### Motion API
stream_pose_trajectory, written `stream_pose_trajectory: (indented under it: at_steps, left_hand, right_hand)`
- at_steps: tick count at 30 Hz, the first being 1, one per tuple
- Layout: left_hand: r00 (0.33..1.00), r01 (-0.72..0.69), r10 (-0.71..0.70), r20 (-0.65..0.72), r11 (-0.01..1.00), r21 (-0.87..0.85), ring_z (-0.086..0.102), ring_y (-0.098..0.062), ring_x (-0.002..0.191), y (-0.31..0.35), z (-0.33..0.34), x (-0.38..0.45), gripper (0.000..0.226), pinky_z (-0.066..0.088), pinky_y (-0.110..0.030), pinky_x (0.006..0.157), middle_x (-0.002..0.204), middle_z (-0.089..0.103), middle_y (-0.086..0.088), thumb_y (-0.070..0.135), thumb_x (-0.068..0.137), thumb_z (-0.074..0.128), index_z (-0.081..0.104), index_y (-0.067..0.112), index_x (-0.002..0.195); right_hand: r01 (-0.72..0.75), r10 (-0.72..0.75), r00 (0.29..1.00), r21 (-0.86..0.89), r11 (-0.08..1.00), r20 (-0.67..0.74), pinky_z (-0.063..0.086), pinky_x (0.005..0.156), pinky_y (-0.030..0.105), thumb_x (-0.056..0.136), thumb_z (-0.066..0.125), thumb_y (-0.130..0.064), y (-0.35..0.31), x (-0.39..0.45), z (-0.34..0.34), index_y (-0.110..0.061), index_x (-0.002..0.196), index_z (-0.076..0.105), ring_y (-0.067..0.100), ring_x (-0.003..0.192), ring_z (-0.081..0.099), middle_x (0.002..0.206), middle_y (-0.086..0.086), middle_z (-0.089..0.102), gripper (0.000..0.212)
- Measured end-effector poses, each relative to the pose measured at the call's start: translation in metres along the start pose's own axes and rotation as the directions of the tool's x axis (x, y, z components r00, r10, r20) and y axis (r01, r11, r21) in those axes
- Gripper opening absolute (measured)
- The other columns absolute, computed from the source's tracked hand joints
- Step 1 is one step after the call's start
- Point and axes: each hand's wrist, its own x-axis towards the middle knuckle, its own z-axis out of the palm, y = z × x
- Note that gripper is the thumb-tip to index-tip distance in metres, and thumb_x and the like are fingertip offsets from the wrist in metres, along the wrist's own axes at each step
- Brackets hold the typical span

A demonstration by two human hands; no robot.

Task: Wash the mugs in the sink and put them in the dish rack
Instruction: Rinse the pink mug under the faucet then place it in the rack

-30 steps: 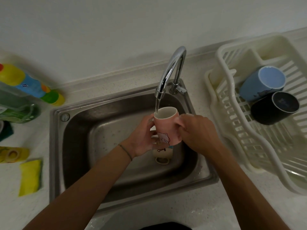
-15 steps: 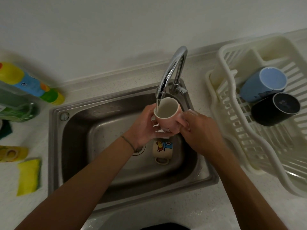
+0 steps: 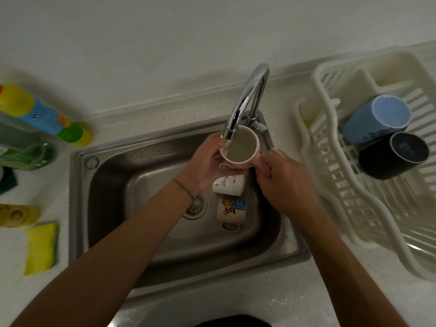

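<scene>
I hold a pink mug [image 3: 240, 149] upright under the running tap [image 3: 245, 100], and water pours into it. My left hand [image 3: 205, 166] grips the mug's left side. My right hand [image 3: 280, 178] holds its right side, where the handle is hidden by my fingers. Below the pink mug, a white mug [image 3: 230, 186] and a cream cartoon mug [image 3: 231, 212] lie in the steel sink [image 3: 113, 197]. A blue mug [image 3: 375, 119] and a black mug [image 3: 394, 156] lie on their sides in the white dish rack [image 3: 330, 185] to the right.
Left of the sink stand detergent bottles [image 3: 44, 116], a green bottle [image 3: 26, 156], a yellow sponge [image 3: 41, 247] and a yellow packet [image 3: 16, 215]. The drain [image 3: 197, 206] sits mid-sink. The counter's front edge is wet.
Both hands raised the pink mug closer to the spout, and its mouth now faces up at me. The white mug beneath has come into view.
</scene>
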Motion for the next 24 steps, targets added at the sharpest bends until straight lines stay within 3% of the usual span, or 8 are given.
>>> stream_pose_trajectory:
  at_steps: [3,5,8,13,17,24]
  left_hand:
    - [0.999,-0.045,0.045,0.012,0.999,0.013,0.055,-0.047,0.129,0.005,-0.001,0.003,0.081,0.057,-0.063,0.086,0.142,0.052,-0.026,0.025,0.073,0.074,0.045,0.004,0.146]
    - [0.996,-0.092,0.092,0.016,0.995,0.025,0.052,-0.049,0.132,0.007,-0.004,0.005,0.063,0.053,-0.069,0.090,0.145,0.049,-0.027,0.020,0.077,0.072,0.053,0.007,0.136]
    - [0.988,-0.156,0.155,0.016,0.987,0.035,0.053,-0.050,0.129,0.012,-0.006,0.007,0.040,0.055,-0.066,0.090,0.142,0.051,-0.026,0.011,0.086,0.061,0.055,0.012,0.125]
    - [0.978,-0.203,0.206,-0.036,0.977,0.064,0.056,-0.047,0.127,0.023,-0.006,0.007,0.051,0.050,-0.069,0.095,0.149,0.048,-0.025,0.006,0.081,0.065,0.058,0.013,0.131]
    - [0.968,-0.244,0.248,-0.045,0.967,0.079,0.061,-0.036,0.117,0.030,-0.005,0.002,0.052,0.057,-0.063,0.090,0.147,0.050,-0.024,0.004,0.078,0.067,0.059,0.014,0.129]
    - [0.945,-0.301,0.314,-0.095,0.945,0.130,0.056,-0.041,0.126,0.036,-0.003,-0.009,0.061,0.060,-0.048,0.080,0.145,0.045,-0.024,0.002,0.071,0.070,0.061,0.012,0.130]
  right_hand:
    - [-0.026,0.026,1.000,0.011,1.000,-0.017,0.021,0.056,0.013,0.095,0.063,-0.025,0.000,0.003,0.003,-0.017,0.090,0.064,0.003,0.060,0.041,0.083,-0.009,0.051,0.010]
    - [-0.041,0.042,0.998,0.033,0.999,-0.037,0.023,0.055,0.014,0.096,0.063,-0.027,-0.001,0.005,0.006,-0.018,0.089,0.062,0.004,0.062,0.044,0.084,-0.009,0.052,0.012]
    - [-0.053,0.059,0.995,0.073,0.996,-0.083,0.026,0.057,0.014,0.095,0.064,-0.027,-0.001,0.010,0.013,-0.016,0.090,0.063,0.007,0.065,0.045,0.087,-0.010,0.051,0.012]
    - [-0.065,0.078,0.990,0.112,0.992,-0.118,0.029,0.059,0.013,0.095,0.064,-0.027,-0.004,0.015,0.023,-0.014,0.092,0.065,0.006,0.071,0.047,0.101,-0.008,0.054,0.013]
    - [-0.089,0.101,0.990,0.120,0.989,-0.100,0.033,0.065,0.012,0.098,0.060,-0.031,-0.005,0.020,0.030,-0.019,0.098,0.066,0.004,0.079,0.050,0.109,-0.006,0.056,0.013]
    - [-0.107,0.126,0.985,0.161,0.981,-0.117,0.033,0.064,0.011,0.097,0.064,-0.031,-0.011,0.024,0.043,-0.018,0.096,0.068,0.002,0.079,0.049,0.110,-0.004,0.056,0.014]
